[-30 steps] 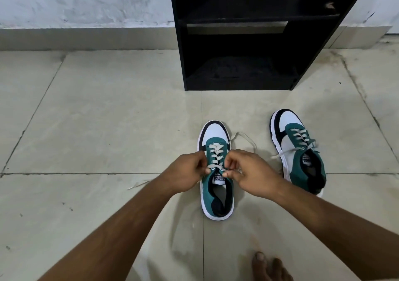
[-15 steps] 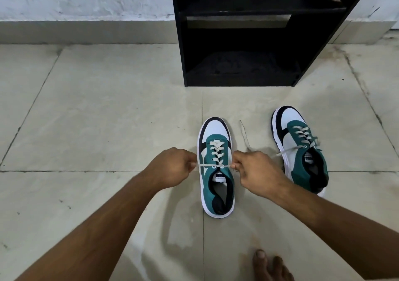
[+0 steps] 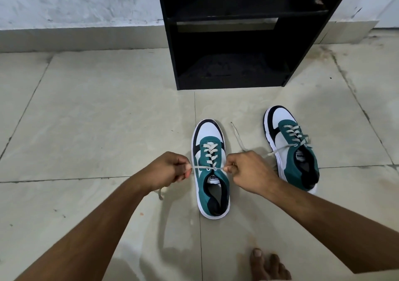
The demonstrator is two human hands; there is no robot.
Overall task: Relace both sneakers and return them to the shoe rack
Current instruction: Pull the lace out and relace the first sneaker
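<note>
A green, white and black sneaker (image 3: 212,196) stands on the floor tiles, toe pointing away from me. Its pale lace (image 3: 210,153) is crossed up to the top eyelets and stretched taut sideways. My left hand (image 3: 167,169) pinches the left lace end, whose tip hangs below the fist. My right hand (image 3: 246,169) pinches the right end, the loose tail trailing up on the floor. A second matching sneaker (image 3: 291,149) stands to the right, laced, with loose ends. The black shoe rack (image 3: 233,34) stands behind against the wall.
My bare foot (image 3: 267,265) shows at the bottom right edge. Beige floor tiles (image 3: 97,112) with dark grout lines spread to the left and right. A light wall with a skirting (image 3: 79,36) runs along the back.
Both hands have moved apart from the sneaker's tongue, pulling the lace ends sideways until the lace is taut across the top eyelets.
</note>
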